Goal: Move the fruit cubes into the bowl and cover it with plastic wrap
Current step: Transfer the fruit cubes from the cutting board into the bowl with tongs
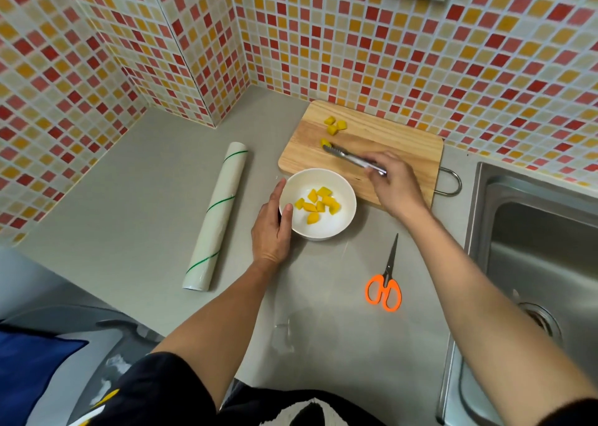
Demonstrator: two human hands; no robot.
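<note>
A white bowl [339, 221] sits on the grey counter with several yellow fruit cubes [318, 204] inside. My left hand [271, 228] grips the bowl's left rim. On the wooden cutting board [401, 140] behind it, three cubes [335, 124] lie at the far end and one cube [325, 142] sits at the tips of metal tongs [346, 154]. My right hand [393, 182] holds the tongs by their handle end. A roll of plastic wrap [217, 216] lies to the left of the bowl.
Orange-handled scissors [385, 283] lie shut on the counter to the right of the bowl. A steel sink [537, 263] takes up the right side. Tiled walls close off the back and left. A metal handle loop [451, 182] sticks out from the board's right edge.
</note>
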